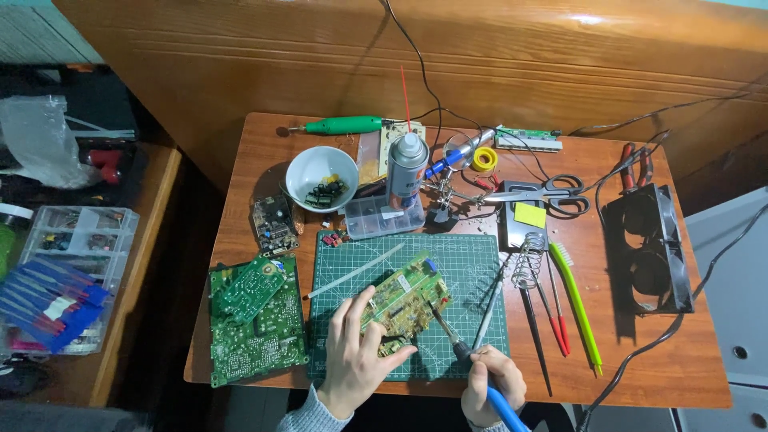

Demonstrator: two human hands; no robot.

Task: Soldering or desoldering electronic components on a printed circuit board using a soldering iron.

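My left hand (358,352) grips the near left edge of a green and yellow circuit board (402,300) that lies on a green cutting mat (472,264). My right hand (494,383) holds a blue-handled soldering iron (468,356), its tip touching the board's right edge. A white rod (354,272) lies on the mat to the left of the board.
Two green circuit boards (256,320) lie left of the mat. Behind it stand a white bowl (322,178), a spray can (406,170), a clear parts box (384,218), scissors (544,194). A coil stand (528,260), brush (576,304) and black double fan (646,248) sit right.
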